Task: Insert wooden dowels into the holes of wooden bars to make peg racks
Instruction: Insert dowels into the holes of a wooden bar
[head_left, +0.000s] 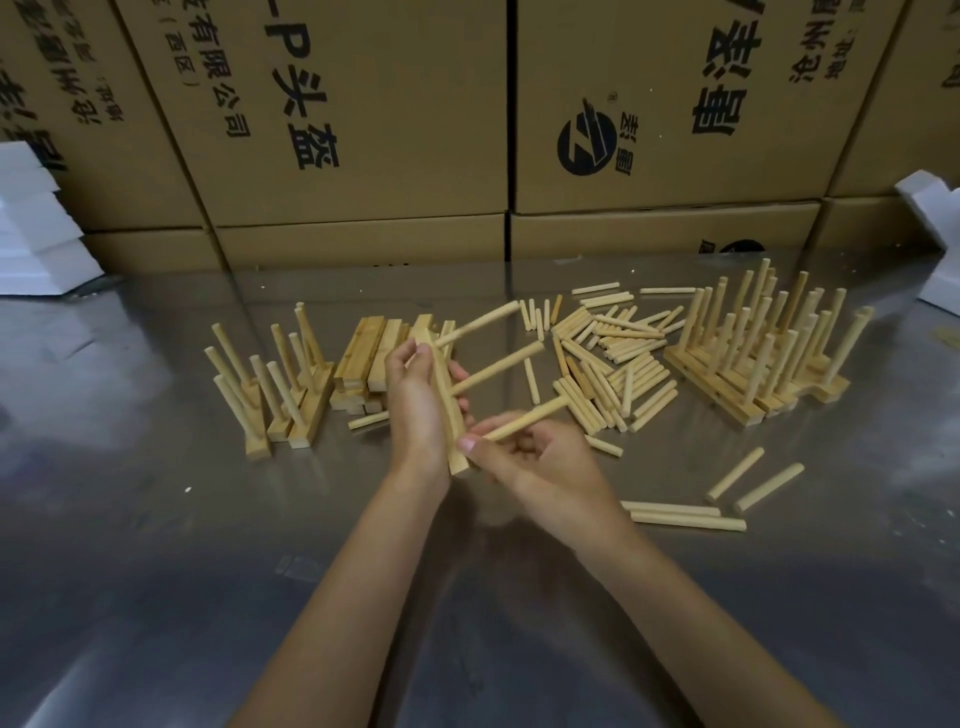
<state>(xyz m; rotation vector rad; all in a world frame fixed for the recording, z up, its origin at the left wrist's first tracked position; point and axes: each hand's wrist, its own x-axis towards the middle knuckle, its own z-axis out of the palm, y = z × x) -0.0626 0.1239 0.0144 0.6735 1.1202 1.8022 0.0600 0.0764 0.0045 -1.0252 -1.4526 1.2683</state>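
Your shiny metal surface holds finished peg racks on the right and loose dowels in the middle. Your left hand grips a wooden bar (two pegs already in). Your right hand pinches the third dowel at the bar's lowest hole. Next, push it in straight.

Dim light, glare on steel table, dark bowed corners, soft focus

Packing workshop — stacked cartons, steel table
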